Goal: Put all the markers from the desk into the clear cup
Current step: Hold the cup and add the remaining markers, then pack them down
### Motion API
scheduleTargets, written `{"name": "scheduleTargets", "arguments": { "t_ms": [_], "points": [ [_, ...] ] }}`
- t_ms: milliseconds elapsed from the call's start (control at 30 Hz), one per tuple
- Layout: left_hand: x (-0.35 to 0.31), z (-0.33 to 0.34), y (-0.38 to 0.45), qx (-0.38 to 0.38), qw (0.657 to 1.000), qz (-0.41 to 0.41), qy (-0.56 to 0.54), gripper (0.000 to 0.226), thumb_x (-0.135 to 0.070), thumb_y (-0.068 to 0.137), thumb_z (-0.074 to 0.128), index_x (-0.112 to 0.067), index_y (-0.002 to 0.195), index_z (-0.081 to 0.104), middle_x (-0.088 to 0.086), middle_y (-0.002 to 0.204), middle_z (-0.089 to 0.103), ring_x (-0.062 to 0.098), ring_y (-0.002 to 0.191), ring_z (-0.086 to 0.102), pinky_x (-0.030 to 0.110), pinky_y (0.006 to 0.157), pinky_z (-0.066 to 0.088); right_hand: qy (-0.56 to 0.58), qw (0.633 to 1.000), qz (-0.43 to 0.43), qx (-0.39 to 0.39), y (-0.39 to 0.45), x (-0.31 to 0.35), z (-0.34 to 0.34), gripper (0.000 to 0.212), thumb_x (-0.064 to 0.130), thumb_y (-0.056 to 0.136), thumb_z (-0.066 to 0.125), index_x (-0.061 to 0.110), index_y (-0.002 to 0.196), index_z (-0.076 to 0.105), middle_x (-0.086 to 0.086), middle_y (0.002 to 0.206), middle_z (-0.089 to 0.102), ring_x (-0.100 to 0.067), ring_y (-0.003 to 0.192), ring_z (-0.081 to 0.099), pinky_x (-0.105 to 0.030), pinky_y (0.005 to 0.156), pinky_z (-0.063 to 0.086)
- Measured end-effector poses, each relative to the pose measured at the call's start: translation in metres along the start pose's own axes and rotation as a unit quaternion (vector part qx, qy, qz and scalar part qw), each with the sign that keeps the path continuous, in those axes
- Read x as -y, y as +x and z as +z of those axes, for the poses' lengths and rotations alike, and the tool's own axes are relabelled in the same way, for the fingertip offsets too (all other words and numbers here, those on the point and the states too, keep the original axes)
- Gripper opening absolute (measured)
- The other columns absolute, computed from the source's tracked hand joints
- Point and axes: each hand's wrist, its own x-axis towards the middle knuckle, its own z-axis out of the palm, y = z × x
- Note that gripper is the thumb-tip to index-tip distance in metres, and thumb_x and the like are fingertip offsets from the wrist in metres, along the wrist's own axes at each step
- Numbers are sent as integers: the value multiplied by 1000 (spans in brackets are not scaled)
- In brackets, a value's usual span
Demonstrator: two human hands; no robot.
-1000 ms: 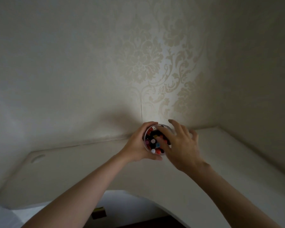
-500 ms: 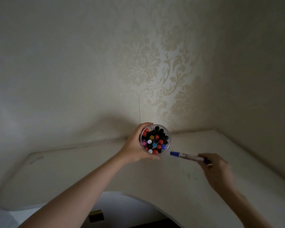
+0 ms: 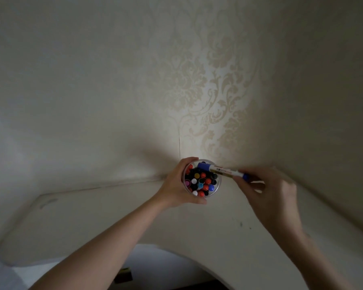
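Left hand [image 3: 177,185] is wrapped around the side of the clear cup [image 3: 218,186], thumb at the near edge and fingers curled over the far rim — a firm hold. The cup is seen from above, close to the corner where the desk [image 3: 113,216] meets the patterned wall [image 3: 208,80]; whether its base rests on the desk cannot be told from this angle. The cup is packed with markers [image 3: 201,182] standing upright, caps showing in red, black, blue, white, yellow, pink and light blue.

Right hand [image 3: 268,193] pinches one blue marker [image 3: 222,171] at its tail end between thumb and fingertips. That marker lies roughly level, white barrel with print on it, its blue cap over the far part of the cup's mouth — above the caps of the others, not down among them.

The desk top is pale, with a curved front edge and a few small dark specks [image 3: 241,224] right of centre.
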Motion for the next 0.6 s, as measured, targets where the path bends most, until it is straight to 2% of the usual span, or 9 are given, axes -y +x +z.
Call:
{"name": "scheduleTargets", "arguments": {
  "t_ms": [100, 300, 467, 600],
  "points": [
    [-2, 1, -1, -2, 1000, 13, 15, 102, -18, 46, 96, -35, 133, 45, -10, 131, 58, 12, 123, 60, 44, 102, 54, -17, 999, -31, -3, 10, -2, 13, 15, 15, 75, 78, 13, 90, 74, 3, 76, 67, -5, 65, 64, -14, 66, 52],
    [-5, 3, 1, 25, 998, 30, 46, 102, -17, 49, 97, -36, 134, 43, -15, 129, 57, 6, 120, 59, 35, 101, 55, -19, 998, -67, 7, 21, 3, 40, 18, 19, 78, 74, 13, 94, 69, 1, 80, 66, -12, 67, 65, -29, 63, 57],
    [-5, 4, 3, 10, 1000, 14, 21, 103, -15, 49, 97, -34, 135, 43, -14, 130, 57, 3, 120, 59, 29, 101, 54, -58, 994, -94, 4, 30, 7, 67, 11, 18, 81, 70, 12, 84, 61, -1, 77, 64, -18, 63, 63, -31, 54, 54],
    [0, 0, 3, -17, 1000, 8, -20, 103, -2, 50, 97, -21, 137, 44, -18, 127, 57, -6, 118, 58, 17, 96, 51, -36, 990, -137, -28, 34, 2, 79, 8, 14, 84, 67, 9, 89, 70, -4, 91, 67, -17, 71, 66, -30, 60, 56]
  ]
}}
